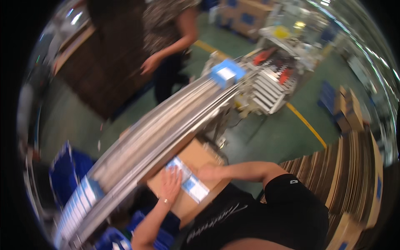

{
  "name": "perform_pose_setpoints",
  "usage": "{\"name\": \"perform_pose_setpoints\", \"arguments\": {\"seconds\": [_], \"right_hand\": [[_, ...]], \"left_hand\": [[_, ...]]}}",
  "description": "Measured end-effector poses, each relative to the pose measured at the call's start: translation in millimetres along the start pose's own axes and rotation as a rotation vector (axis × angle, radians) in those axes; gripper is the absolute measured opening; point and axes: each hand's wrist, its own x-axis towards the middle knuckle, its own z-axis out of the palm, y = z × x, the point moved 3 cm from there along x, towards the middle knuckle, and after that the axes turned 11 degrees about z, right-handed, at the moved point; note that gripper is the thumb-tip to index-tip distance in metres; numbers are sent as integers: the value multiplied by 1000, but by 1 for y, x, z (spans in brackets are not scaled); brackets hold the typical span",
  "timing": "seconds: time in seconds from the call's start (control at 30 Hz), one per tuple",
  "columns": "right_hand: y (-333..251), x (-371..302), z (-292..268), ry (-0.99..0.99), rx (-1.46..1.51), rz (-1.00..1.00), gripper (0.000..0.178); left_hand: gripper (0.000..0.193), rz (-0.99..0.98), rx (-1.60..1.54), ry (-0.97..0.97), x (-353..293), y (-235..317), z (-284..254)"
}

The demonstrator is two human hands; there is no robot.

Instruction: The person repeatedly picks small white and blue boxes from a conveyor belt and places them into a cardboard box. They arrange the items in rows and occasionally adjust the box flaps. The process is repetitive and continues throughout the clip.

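A brown cardboard box point(200, 152) sits right in front of my body, against the near side of a conveyor. Across its top runs a blue-and-white strip point(196, 189); whether it is a label or thin packages, I cannot tell. My left hand point(171, 183) lies flat with fingers stretched out over the strip's left part, a thin band round the wrist. My right hand point(208, 171) reaches in from the right and rests on the box beside the strip. Motion smears its fingers, so their grip does not show.
The long conveyor point(152, 131) runs from lower left to upper middle. A blue-and-white box point(228, 74) is at its far end, and several similar packages point(77, 204) line its near end. Beyond it stands another person point(171, 41). Stacked flat cardboard point(333, 175) is at right; blue bins point(68, 171) stand left.
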Motion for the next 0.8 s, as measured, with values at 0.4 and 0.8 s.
{"name": "perform_pose_setpoints", "arguments": {"seconds": [0.4,0.8], "right_hand": [[39,-7,16,630,141,387,58],[117,7,22,688,600,716,40]], "left_hand": [[28,-638,-1661,194,-59,-12,43],[40,-1606,-1129,829,-74,58,74]]}}
